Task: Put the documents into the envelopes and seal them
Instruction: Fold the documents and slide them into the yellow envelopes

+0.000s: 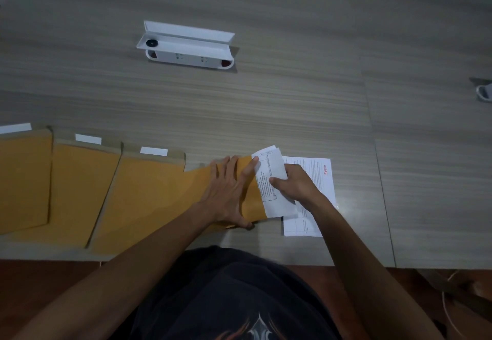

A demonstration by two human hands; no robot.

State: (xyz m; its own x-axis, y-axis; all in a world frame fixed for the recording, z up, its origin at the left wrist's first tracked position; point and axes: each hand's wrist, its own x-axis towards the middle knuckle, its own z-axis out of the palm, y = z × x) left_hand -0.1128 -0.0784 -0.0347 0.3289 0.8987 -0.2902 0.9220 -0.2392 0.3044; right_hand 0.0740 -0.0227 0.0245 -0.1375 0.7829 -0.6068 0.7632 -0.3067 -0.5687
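Dark fabric of the person's shirt (234, 294), printed with an orange and pale design, fills the bottom of the view, and both bare forearms reach out from it over the table edge. Flat on the tabletop, the left hand (229, 193) lies with straight, spread fingers pressing down the rightmost brown envelope (170, 206), a smooth kraft-paper rectangle. Its mouth faces right, and a folded white document (269, 196) with fine printed text sticks out of it. The right hand (295, 182) grips that document's outer edge, fingers curled round the paper. Under this hand, a loose stack of printed sheets (319, 180) with a red heading rests on the table.

To the left, three more envelopes (80, 185) of the same matte brown paper lie in an overlapping row, each with its flap toward the far side and a white strip (154, 151) at the flap. Farther back stands a long white box (186, 47) with its lid open and a black round part at one end. Grey wood-grain laminate covers the table (292, 87); reddish-brown floor shows below its near edge.
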